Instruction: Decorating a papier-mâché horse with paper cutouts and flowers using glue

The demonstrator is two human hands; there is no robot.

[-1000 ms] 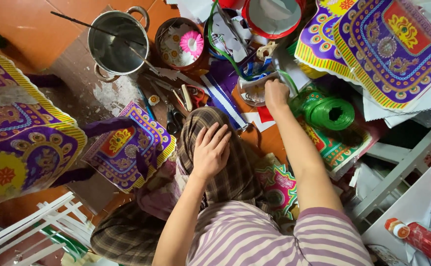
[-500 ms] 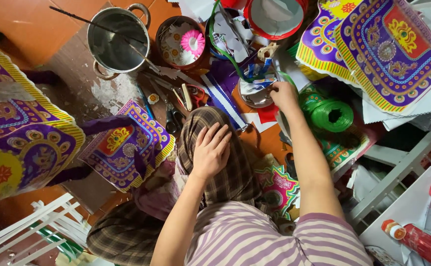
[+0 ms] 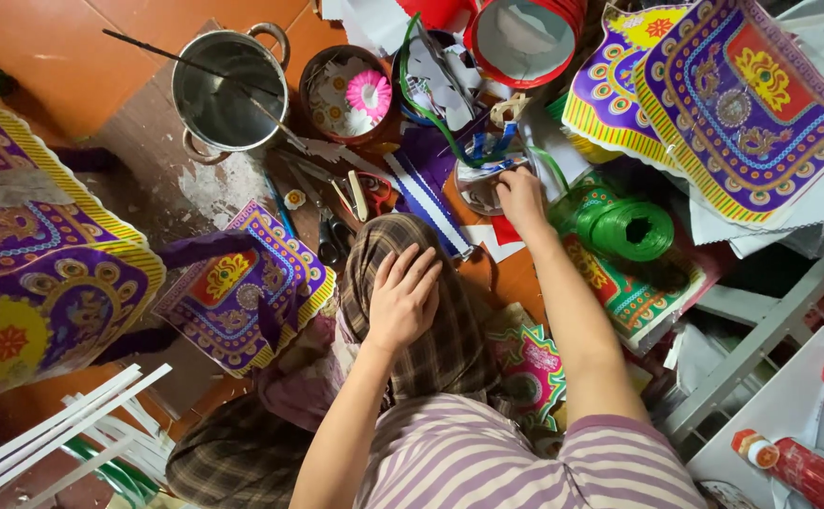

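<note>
Right hand reaches into the floor clutter

The right hand [image 3: 522,196] has slid left off the green twine spool [image 3: 630,229] to the blue-white ribbon scraps [image 3: 484,151], fingers curled on them; the left hand [image 3: 400,297] stays flat, open, on the knee.

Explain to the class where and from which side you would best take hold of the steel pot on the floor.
Grip the steel pot by its two loop side handles, reaching down from above with a hand on each. It stands upright and open, and a thin stick lies across its rim, so avoid the middle.
</note>
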